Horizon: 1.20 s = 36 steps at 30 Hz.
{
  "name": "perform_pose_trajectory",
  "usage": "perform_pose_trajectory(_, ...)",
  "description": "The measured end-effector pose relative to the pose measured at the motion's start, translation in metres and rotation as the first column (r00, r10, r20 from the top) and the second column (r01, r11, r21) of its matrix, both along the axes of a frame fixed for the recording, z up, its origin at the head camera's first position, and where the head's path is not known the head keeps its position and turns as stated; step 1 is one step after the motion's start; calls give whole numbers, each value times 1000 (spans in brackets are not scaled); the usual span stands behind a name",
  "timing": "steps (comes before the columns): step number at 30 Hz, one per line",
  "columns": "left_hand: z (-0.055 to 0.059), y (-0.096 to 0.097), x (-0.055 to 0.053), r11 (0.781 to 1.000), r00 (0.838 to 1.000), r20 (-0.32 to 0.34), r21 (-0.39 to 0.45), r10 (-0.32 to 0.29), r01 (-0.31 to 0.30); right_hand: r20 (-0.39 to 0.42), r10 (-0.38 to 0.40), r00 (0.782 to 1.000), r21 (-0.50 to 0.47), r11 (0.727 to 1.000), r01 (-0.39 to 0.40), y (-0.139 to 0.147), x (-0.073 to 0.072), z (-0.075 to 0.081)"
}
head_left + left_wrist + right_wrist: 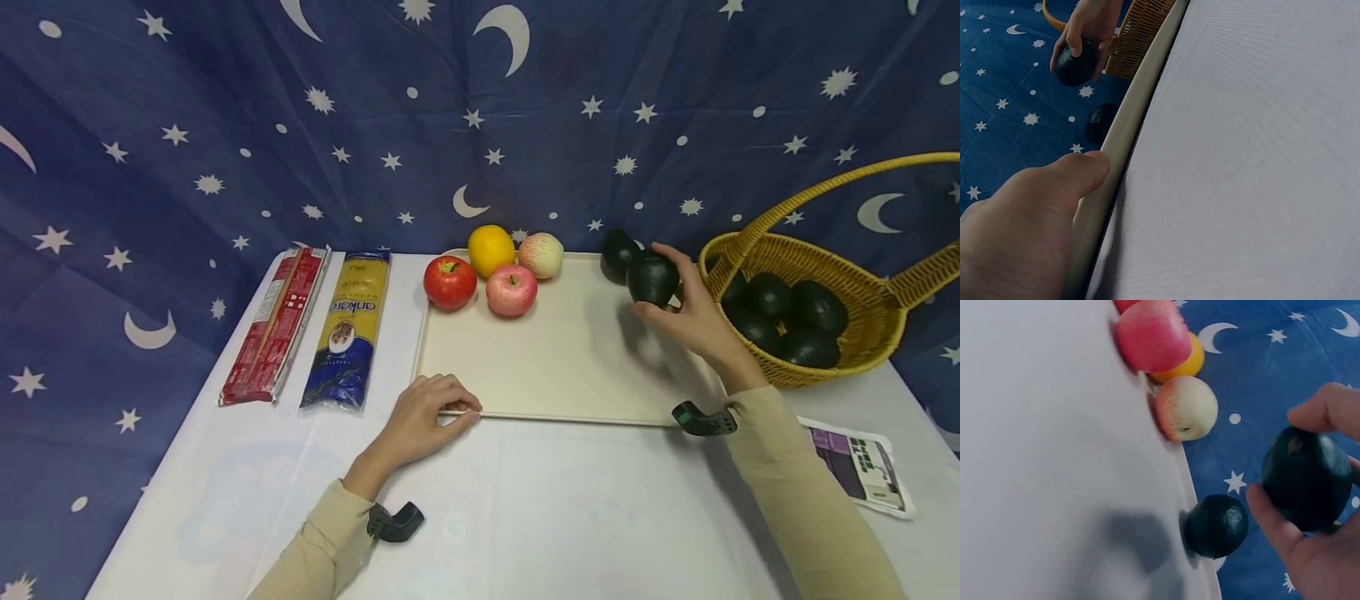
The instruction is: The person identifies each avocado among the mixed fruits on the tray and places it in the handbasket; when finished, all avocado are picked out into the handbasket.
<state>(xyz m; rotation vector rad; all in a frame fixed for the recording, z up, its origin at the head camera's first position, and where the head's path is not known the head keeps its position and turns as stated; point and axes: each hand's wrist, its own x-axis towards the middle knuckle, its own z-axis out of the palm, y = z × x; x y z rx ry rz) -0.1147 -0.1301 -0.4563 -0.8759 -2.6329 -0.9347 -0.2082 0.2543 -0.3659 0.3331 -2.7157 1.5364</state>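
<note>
A dark green avocado (652,278) is held in my right hand (693,312), thumb and fingers curled around its sides, above the tray's right part. In the right wrist view, the held avocado (1307,479) hangs apart from a second avocado (1216,525) on the tray. That second avocado (618,254) lies near the back edge in the head view. My left hand (429,419) rests at the near rim of the cream tray (540,358), loosely bent. Its thumb (1082,172) lies against the rim in the left wrist view.
On the tray's back left sit a red apple (450,283), a pink apple (512,291), an orange (491,250) and a peach (541,255). A wicker basket (870,333) with several avocados stands right. Pasta packs (341,333) lie left; a purple-white packet (862,467) lies right.
</note>
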Motion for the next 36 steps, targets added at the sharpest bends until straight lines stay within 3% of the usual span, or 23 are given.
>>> perform_pose_trajectory(4,0,0,0,1000,1000,8,-3,2,-2,14,17,1000,-73,997,-16,2,8,2)
perform_pose_trajectory(8,0,0,-1,1000,1000,16,-8,2,-2,-33,57,998,-176,982,-62,7,13,0)
perform_pose_trajectory(10,0,0,-1,1000,1000,16,-9,2,-2,-61,69,996,-168,983,-79,12,16,-2)
perform_pose_trajectory(15,0,0,0,1000,1000,5,-3,2,-2,-75,45,996,-36,998,-48,23,26,0)
perform_pose_trajectory(20,0,0,0,1000,1000,3,1,2,-2,-9,12,1000,82,997,-11,39,37,8)
perform_pose_trajectory(28,-1,0,-1,1000,1000,-14,3,4,-4,15,-32,999,249,968,28,77,54,19)
perform_pose_trajectory(36,-1,-1,-1,1000,1000,13,-4,10,-10,6,44,999,342,939,-44,122,70,24)
